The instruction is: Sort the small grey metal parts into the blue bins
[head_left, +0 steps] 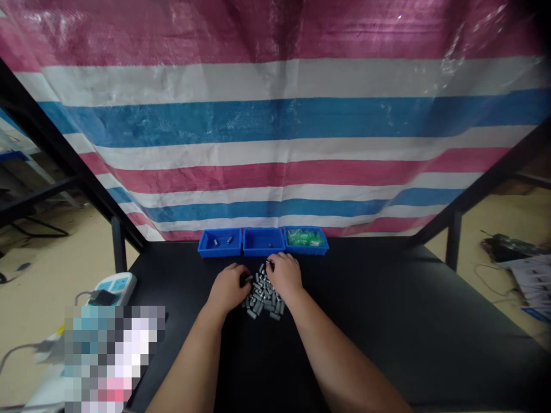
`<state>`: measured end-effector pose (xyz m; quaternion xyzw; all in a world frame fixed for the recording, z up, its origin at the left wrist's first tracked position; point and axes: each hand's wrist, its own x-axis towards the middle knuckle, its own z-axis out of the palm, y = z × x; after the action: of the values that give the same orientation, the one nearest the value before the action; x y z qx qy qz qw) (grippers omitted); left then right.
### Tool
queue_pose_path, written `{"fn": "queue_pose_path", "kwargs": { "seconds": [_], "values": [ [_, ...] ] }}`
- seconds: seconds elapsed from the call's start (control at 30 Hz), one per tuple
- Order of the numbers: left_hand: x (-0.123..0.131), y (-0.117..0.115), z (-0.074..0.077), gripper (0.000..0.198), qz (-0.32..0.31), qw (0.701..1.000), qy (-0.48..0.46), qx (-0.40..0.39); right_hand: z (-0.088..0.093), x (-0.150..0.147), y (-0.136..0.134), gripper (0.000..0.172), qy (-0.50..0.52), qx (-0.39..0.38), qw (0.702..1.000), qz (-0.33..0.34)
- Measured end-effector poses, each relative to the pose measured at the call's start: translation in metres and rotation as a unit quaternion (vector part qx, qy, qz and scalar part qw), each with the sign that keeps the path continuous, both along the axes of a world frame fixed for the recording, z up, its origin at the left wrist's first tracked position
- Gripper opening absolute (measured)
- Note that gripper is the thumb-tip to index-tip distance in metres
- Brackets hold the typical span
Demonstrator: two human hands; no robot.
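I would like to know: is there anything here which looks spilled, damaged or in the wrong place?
Nothing stands out. The grey metallic pieces lie in a jumbled heap between the left hand and the right hand, but that heap looks contained, and the blue bins stand upright in a row behind it.

I see a black tabletop (370,304) on my feed, bearing three blue bins (264,251) abreast and a pile of metallic cylinders (263,293).
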<state>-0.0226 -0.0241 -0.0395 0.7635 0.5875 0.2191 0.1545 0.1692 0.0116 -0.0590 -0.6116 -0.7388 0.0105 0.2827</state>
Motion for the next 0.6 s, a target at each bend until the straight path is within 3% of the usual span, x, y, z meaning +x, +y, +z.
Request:
{"fn": "queue_pose_path", "kwargs": {
  "seconds": [0.2, 0.37, 0.47, 0.6],
  "values": [
    [0.001, 0.002, -0.004, 0.014, 0.027, 0.999, -0.016, 0.011, 0.004, 0.001, -0.001, 0.006, -0.001, -0.009, 1.0, 0.001],
    [-0.004, 0.01, -0.008, 0.017, 0.117, 0.979, -0.16, 0.042, 0.008, 0.005, 0.0, 0.011, 0.073, 0.048, 0.995, 0.053],
    [-0.007, 0.019, -0.01, 0.026, 0.153, 0.932, -0.322, 0.063, 0.01, 0.007, 0.002, 0.014, 0.15, 0.076, 0.983, 0.073],
    [-0.012, 0.031, -0.015, 0.04, 0.179, 0.821, -0.539, 0.066, 0.012, 0.007, 0.008, 0.02, 0.215, 0.102, 0.968, 0.079]
  ]
}}
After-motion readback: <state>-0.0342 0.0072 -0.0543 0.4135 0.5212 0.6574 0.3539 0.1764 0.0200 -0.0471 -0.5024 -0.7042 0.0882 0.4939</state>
